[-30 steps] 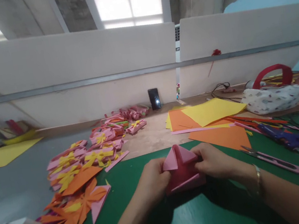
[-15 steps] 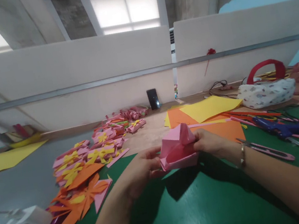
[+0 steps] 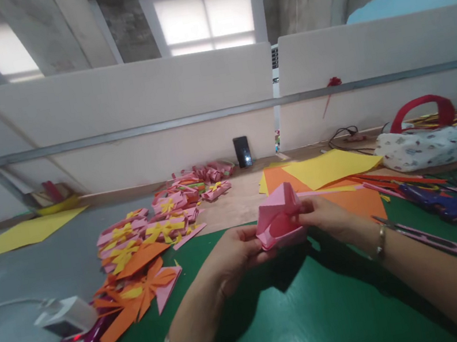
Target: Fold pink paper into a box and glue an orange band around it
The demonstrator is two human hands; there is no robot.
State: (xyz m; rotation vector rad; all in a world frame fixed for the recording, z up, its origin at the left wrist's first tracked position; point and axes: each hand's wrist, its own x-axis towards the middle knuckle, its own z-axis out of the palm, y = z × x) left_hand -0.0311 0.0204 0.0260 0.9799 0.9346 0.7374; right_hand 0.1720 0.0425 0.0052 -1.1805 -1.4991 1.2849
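Below the open-edged pink paper [image 3: 278,215], green mat [image 3: 298,323] spreads wide.

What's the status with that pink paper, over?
Left hand, right hand: both holding pink paper. Paper folded, opening showing, above green mat. Orange sheet beyond, not blocking.

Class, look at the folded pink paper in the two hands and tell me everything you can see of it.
The folded pink paper looks thin and matt, creased into a hollow shape. A peaked flap stands at its top; below, an open mouth faces the camera, showing a deeper pink inside. It is held up over the green surface. The left hand grips its left edge, the right hand its right side. Its far side is hidden.
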